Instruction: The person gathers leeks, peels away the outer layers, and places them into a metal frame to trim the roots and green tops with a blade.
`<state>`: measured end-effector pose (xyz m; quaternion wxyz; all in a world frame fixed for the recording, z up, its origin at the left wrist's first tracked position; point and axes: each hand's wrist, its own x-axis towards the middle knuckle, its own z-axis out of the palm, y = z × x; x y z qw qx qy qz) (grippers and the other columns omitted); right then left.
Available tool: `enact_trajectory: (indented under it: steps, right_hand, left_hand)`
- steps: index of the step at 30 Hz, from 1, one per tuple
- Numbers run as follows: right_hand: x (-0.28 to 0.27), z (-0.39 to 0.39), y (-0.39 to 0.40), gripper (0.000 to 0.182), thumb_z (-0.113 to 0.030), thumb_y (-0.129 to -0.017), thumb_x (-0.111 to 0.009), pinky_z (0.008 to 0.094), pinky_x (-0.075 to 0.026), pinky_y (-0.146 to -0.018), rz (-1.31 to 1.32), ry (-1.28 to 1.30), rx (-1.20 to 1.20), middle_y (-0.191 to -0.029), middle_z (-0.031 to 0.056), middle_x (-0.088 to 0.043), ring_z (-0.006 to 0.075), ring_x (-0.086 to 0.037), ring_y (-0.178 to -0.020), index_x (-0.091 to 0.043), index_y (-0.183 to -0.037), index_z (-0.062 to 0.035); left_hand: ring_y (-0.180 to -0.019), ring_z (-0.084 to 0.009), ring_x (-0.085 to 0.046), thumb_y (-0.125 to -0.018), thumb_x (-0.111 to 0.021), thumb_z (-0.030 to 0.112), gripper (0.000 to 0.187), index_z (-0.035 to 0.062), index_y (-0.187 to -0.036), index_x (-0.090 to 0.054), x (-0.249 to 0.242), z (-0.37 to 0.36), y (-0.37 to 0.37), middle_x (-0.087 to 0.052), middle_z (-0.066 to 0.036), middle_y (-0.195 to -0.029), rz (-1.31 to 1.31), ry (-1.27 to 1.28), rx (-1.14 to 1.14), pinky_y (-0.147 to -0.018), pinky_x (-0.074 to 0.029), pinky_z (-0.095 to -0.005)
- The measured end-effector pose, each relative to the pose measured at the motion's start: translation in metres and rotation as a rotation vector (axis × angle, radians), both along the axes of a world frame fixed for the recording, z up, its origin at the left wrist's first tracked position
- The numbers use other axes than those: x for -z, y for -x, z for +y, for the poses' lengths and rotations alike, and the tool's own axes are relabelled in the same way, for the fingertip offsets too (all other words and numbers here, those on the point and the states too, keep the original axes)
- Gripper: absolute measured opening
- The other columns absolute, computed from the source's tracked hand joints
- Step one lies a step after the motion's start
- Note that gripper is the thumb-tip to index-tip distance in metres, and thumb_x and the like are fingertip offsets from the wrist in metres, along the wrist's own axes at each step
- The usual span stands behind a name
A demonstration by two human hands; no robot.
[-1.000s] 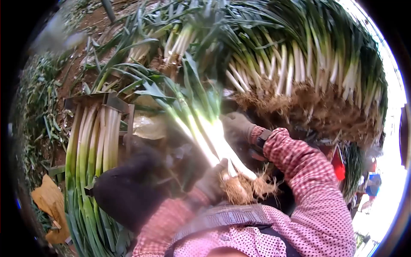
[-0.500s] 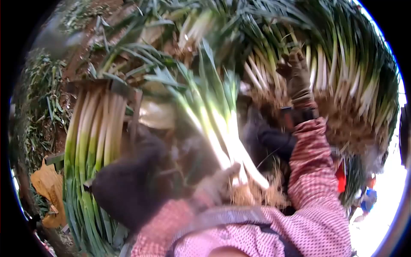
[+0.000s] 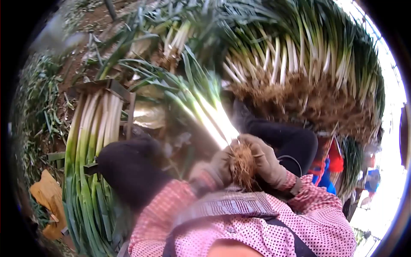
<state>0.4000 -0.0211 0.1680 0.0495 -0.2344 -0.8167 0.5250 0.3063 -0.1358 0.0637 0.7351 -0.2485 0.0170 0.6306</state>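
A small bunch of long green onions (image 3: 209,113) lies in front of me, leaves pointing away and the brown roots (image 3: 242,165) hanging toward my lap. My left hand (image 3: 217,168), in a tan glove and slightly blurred, closes on the bunch from the left near the root end. From the other side, my gloved right hand (image 3: 266,158) has its fingers curled around the white stalks just above the roots. Some fingertips are hidden behind the stalks and roots.
A big heap of green onions (image 3: 295,51) with soil-covered roots lies at the upper right. At the left, a metal frame (image 3: 112,88) holds a neat stack of green onions (image 3: 87,145). My dark-clothed knees (image 3: 128,171) flank the bunch. Leaf scraps (image 3: 38,103) litter the ground.
My right hand has come back from the heap at the upper right to the bunch and closed on it. The bunch's root end has shifted slightly, now between both hands.
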Motion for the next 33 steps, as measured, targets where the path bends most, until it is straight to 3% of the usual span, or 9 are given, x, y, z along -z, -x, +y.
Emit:
enact_trajectory:
  steps: [1, 5, 8, 17, 20, 21, 25, 27, 33]
  right_hand:
    - [0.022, 0.020, -0.006, 0.074, -0.058, -0.099, -0.044, 0.0375, -0.039, -0.106, -0.044, 0.372, 0.041, -0.130, 0.0171, -0.058, 0.0261, -0.053, -0.122, -0.049, -0.135, 0.0065]
    - [0.035, 0.056, 0.059, 0.068, -0.042, -0.093, -0.066, 0.0305, -0.045, -0.099, -0.572, 0.280, -0.075, -0.124, 0.0123, -0.061, 0.0191, -0.058, -0.113, -0.046, -0.134, 0.0088]
    - [0.102, 0.057, 0.073, 0.051, -0.032, -0.089, -0.071, 0.0309, -0.050, -0.087, -0.513, 0.731, -0.423, -0.110, 0.0098, -0.066, 0.0164, -0.062, -0.101, -0.058, -0.120, 0.0056]
    - [0.159, 0.059, 0.045, 0.027, -0.023, -0.088, -0.071, 0.0311, -0.052, -0.076, -0.665, 0.957, -0.161, -0.093, 0.0067, -0.070, 0.0168, -0.065, -0.084, -0.070, -0.103, -0.0010]
    - [0.106, 0.076, 0.060, 0.031, -0.018, -0.083, -0.079, 0.0282, -0.053, -0.081, -0.744, 0.815, -0.146, -0.098, 0.0062, -0.070, 0.0153, -0.066, -0.090, -0.070, -0.105, 0.0022]
    - [0.100, 0.082, 0.056, 0.029, -0.017, -0.082, -0.079, 0.0280, -0.051, -0.086, -0.600, 0.886, -0.140, -0.100, 0.0054, -0.070, 0.0133, -0.064, -0.096, -0.071, -0.104, 0.0014]
    - [0.010, 0.085, 0.041, 0.031, -0.014, -0.080, -0.077, 0.0291, -0.051, -0.085, -0.679, 0.755, -0.096, -0.099, 0.0059, -0.069, 0.0139, -0.064, -0.089, -0.069, -0.107, 0.0016]
    - [-0.080, 0.062, 0.034, 0.045, -0.018, -0.081, -0.076, 0.0305, -0.048, -0.089, -0.851, 0.821, 0.042, -0.102, 0.0080, -0.067, 0.0146, -0.062, -0.094, -0.062, -0.119, 0.0020]
    - [-0.068, 0.013, -0.078, 0.066, -0.014, -0.079, -0.080, 0.0314, -0.045, -0.098, -0.747, 0.946, 0.169, -0.128, 0.0072, -0.058, 0.0130, -0.053, -0.116, -0.050, -0.136, 0.0029]
  left_hand:
    - [-0.099, -0.0282, -0.067, -0.101, -0.050, 0.039, 0.042, 0.0010, -0.119, -0.058, -0.008, 0.005, 0.001, -0.066, -0.014, -0.110, -0.009, 0.020, 0.032, -0.088, -0.058, -0.0436]
    - [-0.091, -0.0333, -0.069, -0.104, -0.044, 0.032, 0.039, 0.0014, -0.119, -0.062, 0.008, 0.019, -0.005, -0.070, -0.017, -0.108, 0.090, 0.347, 0.261, -0.084, -0.059, -0.0404]
    - [-0.071, -0.0226, -0.063, -0.099, -0.052, 0.047, 0.044, 0.0058, -0.102, -0.067, 0.169, 0.030, -0.074, -0.068, -0.011, -0.086, 1.316, 0.281, 0.349, -0.060, -0.051, -0.0359]
    - [-0.087, -0.0203, -0.063, -0.103, -0.044, 0.044, 0.045, 0.0070, -0.126, -0.053, 0.125, 0.012, -0.005, -0.065, -0.010, -0.098, 1.791, -0.369, 0.314, -0.076, -0.053, -0.0363]
    - [-0.065, -0.0146, -0.057, -0.101, -0.043, 0.054, 0.054, 0.0088, -0.129, -0.053, 0.062, 0.018, 0.011, -0.064, -0.007, -0.090, 1.044, -0.152, 0.664, -0.060, -0.050, -0.0295]
    - [-0.057, -0.0109, -0.051, -0.088, -0.052, 0.072, 0.065, 0.0094, -0.101, -0.065, 0.029, 0.021, 0.014, -0.060, 0.000, -0.069, 1.037, -0.090, 0.566, -0.048, -0.037, -0.0232]
    - [-0.055, -0.0120, -0.047, -0.075, -0.063, 0.078, 0.071, 0.0149, -0.106, -0.065, -0.002, 0.026, 0.022, -0.061, 0.002, -0.073, 0.892, -0.267, 0.403, -0.052, -0.043, -0.0274]
    - [-0.086, -0.0149, -0.063, -0.057, -0.063, 0.089, 0.098, 0.0132, -0.119, -0.064, -0.051, 0.018, 0.027, -0.071, -0.005, -0.093, 0.590, -0.169, 0.365, -0.062, -0.050, -0.0309]
    - [-0.118, -0.0243, -0.055, -0.077, -0.049, 0.081, 0.094, 0.0099, -0.138, -0.044, 0.053, 0.040, -0.016, -0.056, -0.012, -0.127, -0.360, -0.328, -0.135, -0.102, -0.046, -0.0374]
